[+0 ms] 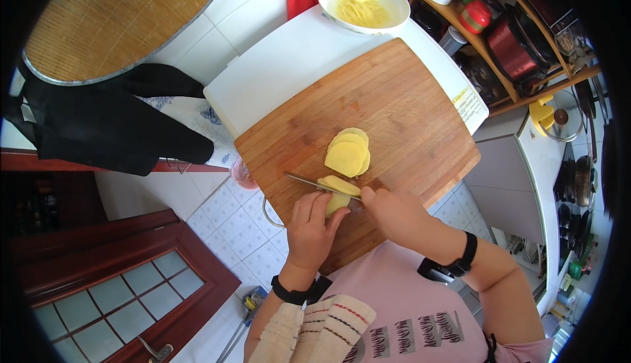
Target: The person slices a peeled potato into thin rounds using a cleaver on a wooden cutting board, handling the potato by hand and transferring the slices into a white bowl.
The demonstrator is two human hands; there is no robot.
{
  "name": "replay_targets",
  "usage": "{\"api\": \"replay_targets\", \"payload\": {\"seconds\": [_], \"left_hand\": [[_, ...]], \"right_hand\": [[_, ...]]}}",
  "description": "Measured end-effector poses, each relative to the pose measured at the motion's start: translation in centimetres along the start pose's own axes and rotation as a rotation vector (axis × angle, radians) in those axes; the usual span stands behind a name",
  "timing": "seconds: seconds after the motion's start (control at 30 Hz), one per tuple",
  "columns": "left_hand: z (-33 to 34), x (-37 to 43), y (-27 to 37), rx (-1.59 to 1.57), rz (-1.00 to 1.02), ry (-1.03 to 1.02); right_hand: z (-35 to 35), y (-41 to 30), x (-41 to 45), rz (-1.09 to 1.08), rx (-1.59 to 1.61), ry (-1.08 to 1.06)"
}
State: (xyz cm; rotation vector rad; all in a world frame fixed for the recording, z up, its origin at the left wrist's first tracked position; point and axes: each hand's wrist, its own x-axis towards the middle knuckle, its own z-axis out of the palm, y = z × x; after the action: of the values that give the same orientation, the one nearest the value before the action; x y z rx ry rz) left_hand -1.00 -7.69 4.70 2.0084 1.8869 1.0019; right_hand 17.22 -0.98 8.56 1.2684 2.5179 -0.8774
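A wooden cutting board (409, 101) lies before me. My right hand (392, 210) grips a kitchen knife (300, 178), its handle hidden in my fist and its blade pointing left. Slices of peeled potato (340, 185) lean against the far side of the blade. On the near side, my left hand (310, 225) holds the remaining potato piece (337, 205) against the board with bent fingers and thumb. Just beyond the knife, a small overlapping stack of potato slices (347, 153) rests flat on the board.
A white bowl (365, 25) with potato strips in water stands on the white surface (296, 52) behind the board. Shelves (475, 37) with kitchenware are at the upper right. A red-brown door (207, 264) with glass panes is at lower left; a cloth (340, 318) hangs by my left forearm.
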Motion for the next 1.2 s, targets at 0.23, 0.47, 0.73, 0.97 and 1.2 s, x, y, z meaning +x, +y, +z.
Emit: {"api": "replay_targets", "payload": {"seconds": [0.23, 0.47, 0.73, 0.97, 1.2], "left_hand": [[0.3, -0.2, -0.2, -0.004, 0.02, 0.029], [0.4, -0.4, -0.3, -0.016, 0.012, 0.038], [0.2, -0.5, -0.2, 0.033, -0.016, -0.005], [0.1, -0.2, -0.1, 0.015, 0.0, 0.009], [0.3, -0.2, -0.2, -0.018, 0.01, 0.02]], "right_hand": [[2.8, 1.5, 2.2, 0.052, 0.137, 0.083], [-0.2, 1.0, -0.9, -0.02, 0.316, 0.229], [-4.0, -1.2, -5.5, 0.006, 0.033, 0.052], [-2.9, -0.9, -3.7, -0.029, 0.033, 0.034], [1.2, 0.1, 0.1, -0.026, 0.003, 0.057]]}}
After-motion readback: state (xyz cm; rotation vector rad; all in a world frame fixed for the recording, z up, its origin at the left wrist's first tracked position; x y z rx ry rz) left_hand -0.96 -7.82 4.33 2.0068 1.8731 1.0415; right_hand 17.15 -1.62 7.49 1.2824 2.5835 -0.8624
